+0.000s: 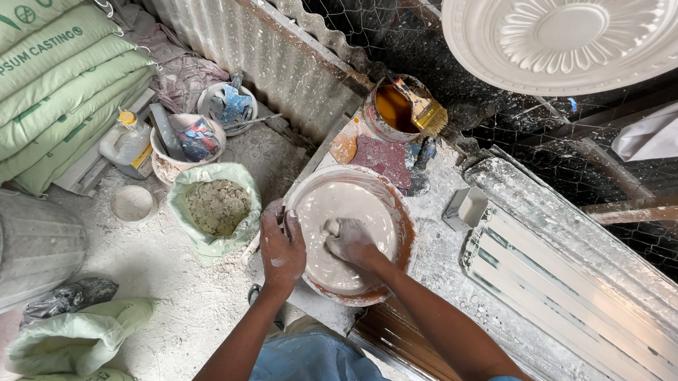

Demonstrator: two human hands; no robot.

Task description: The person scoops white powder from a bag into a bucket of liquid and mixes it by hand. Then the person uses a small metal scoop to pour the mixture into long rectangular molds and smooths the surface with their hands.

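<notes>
left hand [283, 245] gripped the near-left rim of the round basin [403, 231] on the tabletop [436, 257]. right hand [349, 241], loosely curled, holding nothing discernible, sat in white plaster mix [330, 205] inside the basin.

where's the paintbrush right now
In the head view the paintbrush rests across the rim of the tin of orange-brown liquid, above the plaster bowl where the right hand is, against the corrugated sheet wall.
</notes>
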